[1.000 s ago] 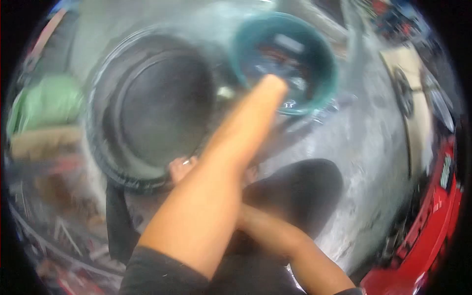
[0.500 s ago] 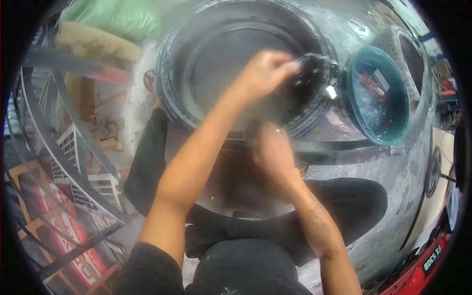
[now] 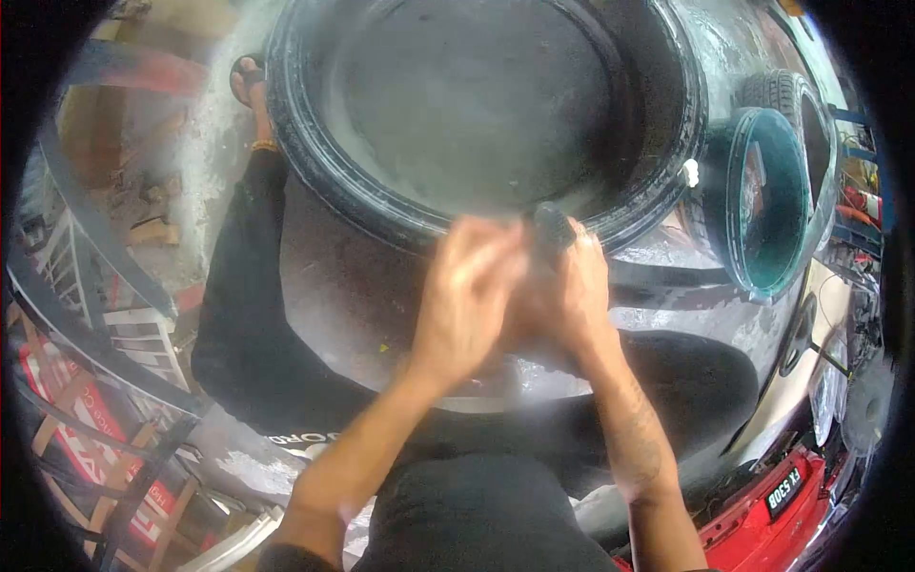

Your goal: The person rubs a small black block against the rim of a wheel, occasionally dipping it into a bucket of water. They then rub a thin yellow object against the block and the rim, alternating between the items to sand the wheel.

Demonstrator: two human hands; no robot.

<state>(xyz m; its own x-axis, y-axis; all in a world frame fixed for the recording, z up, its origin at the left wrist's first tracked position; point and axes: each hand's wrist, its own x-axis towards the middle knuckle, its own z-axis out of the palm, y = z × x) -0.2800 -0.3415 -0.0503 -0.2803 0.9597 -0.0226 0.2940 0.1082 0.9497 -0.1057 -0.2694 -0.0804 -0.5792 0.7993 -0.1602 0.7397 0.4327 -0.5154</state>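
Close to the near rim of a large black tub [image 3: 357, 186] with cloudy water, both hands are together. My right hand [image 3: 583, 281] is wrapped round a small dark round object [image 3: 551, 229], whose ridged top shows. Just to its left, my left hand [image 3: 467, 291] is blurred by motion; its fingers point toward the dark object, and whether they hold anything is hidden in the blur. A small white lump [image 3: 691, 173] sits on the tub's right rim.
Right of the tub stands a teal basin [image 3: 741, 205], with a tyre [image 3: 762, 91] behind it. Metal racks [image 3: 143, 329] and red-and-white boxes [image 3: 71, 391] are at the left. A red car part with a plate [image 3: 762, 520] lies at the lower right.
My left hand has come back from over the tub's right part to beside my right hand. The view has shifted, and the dark object now shows more clearly in my right hand.
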